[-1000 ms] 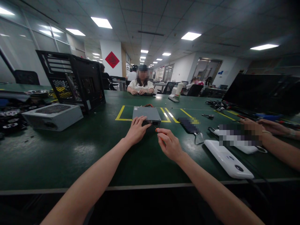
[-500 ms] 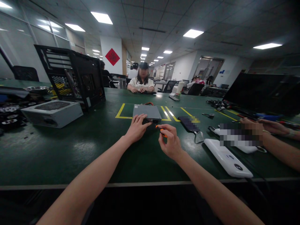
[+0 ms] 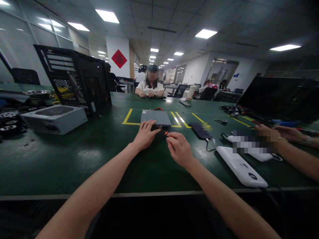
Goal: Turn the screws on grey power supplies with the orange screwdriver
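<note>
A flat grey metal drive box (image 3: 156,118) lies on the green table (image 3: 74,159), inside a yellow floor-tape outline. My left hand (image 3: 144,136) rests on its near edge, fingers spread flat over the front left corner. My right hand (image 3: 178,149) is closed around a small orange-handled screwdriver (image 3: 166,133), whose tip points at the box's near face. Red and orange wires show behind the box.
A black open computer case (image 3: 74,79) and a grey power supply (image 3: 54,119) stand at the left. A phone (image 3: 200,130) and white power banks (image 3: 240,166) lie to the right, by another person's hands (image 3: 274,134). A person sits across the table.
My right hand has turned the screwdriver and moved slightly toward the box; the orange handle now shows above the fingers. My left hand stays on the box.
</note>
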{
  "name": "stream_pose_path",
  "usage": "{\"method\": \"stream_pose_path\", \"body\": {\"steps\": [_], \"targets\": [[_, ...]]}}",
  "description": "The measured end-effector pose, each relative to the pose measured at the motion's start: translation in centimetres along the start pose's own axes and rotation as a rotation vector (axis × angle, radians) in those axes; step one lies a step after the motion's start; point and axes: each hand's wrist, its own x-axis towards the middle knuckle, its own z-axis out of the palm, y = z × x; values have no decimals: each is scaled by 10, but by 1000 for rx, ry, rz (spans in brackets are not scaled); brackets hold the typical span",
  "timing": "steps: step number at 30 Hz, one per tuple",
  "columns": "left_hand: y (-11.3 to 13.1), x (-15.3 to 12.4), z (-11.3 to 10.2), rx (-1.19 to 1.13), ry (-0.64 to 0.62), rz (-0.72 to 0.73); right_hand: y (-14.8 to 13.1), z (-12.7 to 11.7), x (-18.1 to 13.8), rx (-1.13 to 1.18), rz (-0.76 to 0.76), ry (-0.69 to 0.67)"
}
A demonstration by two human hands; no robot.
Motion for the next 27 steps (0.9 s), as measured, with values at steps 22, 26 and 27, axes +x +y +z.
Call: {"method": "stream_pose_path", "body": {"steps": [22, 26, 27], "targets": [[1, 1, 0, 33, -4, -10, -1, 0, 0, 51, 90, 13], [1, 2, 0, 19, -3, -11, -1, -1, 1, 120, 71, 10], [1, 2, 0, 19, -2, -12, -1, -1, 1, 115, 79, 22]]}}
